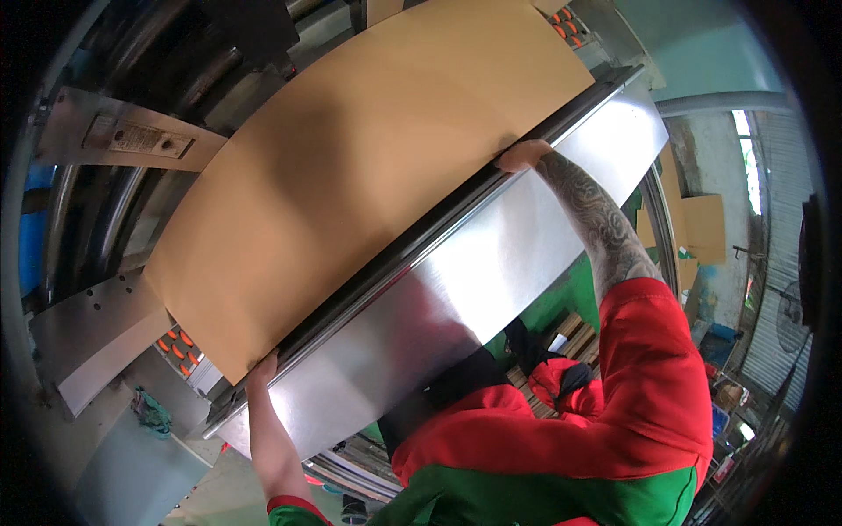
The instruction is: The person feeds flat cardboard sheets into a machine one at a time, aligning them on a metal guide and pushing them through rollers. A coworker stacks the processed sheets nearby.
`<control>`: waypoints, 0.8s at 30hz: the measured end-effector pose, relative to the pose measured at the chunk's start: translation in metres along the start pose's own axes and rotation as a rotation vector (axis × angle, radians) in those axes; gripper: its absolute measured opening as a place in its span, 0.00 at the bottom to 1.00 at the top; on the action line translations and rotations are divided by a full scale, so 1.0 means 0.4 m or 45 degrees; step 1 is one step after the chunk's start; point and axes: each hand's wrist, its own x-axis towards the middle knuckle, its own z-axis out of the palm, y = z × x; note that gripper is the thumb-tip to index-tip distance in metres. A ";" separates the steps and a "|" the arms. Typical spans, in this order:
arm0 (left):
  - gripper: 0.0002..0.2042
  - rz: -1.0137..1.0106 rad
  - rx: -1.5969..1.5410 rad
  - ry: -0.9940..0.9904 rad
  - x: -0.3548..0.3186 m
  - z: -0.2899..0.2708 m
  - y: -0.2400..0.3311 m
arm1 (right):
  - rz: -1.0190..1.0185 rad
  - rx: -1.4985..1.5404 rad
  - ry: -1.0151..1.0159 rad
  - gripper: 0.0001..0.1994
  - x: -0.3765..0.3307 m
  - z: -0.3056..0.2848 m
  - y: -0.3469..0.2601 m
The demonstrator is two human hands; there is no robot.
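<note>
Looking straight down at my own arms here. I've got a big flat sheet of plain brown cardboard [368, 175] lying on the feed bed of the machine, and both my hands are on its near edge. My left hand [261, 366] is at the lower-left corner of the sheet, fingers curled over the edge so they're clamped on the board right where it meets the dark metal rail [438, 230]. My right hand [521, 156] is further along the same edge, up toward the right, knuckles up and fingers tucked down against the cardboard edge and the rail, so it looks gripped on the sheet too, though I can't see the fingertips themselves.

Just below the rail, between me and the board, is the long brushed steel front panel [456, 307], shiny and sloping down toward my red and green shirt [614, 438]. The sheet covers most of the bed. Little orange rollers [178, 344] peek out past its left corner, and a few more show at the top right. Off to the left are grey metal brackets [105, 131] of the machine frame. Some more brown cardboard pieces [702, 228] sit well apart on the right, near the wall.
</note>
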 end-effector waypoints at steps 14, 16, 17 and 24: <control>0.40 -0.144 0.006 -0.168 0.026 0.003 -0.053 | 0.467 1.130 0.308 0.33 0.053 0.081 0.028; 0.37 0.038 0.267 -0.072 0.012 -0.004 -0.018 | 0.394 0.817 0.217 0.31 0.072 0.096 0.040; 0.37 0.099 0.347 -0.033 0.007 -0.006 0.000 | 0.358 0.631 0.244 0.30 0.084 0.104 0.044; 0.33 0.074 0.044 0.204 -0.094 0.014 -0.019 | 0.341 0.629 0.092 0.27 0.033 0.064 0.011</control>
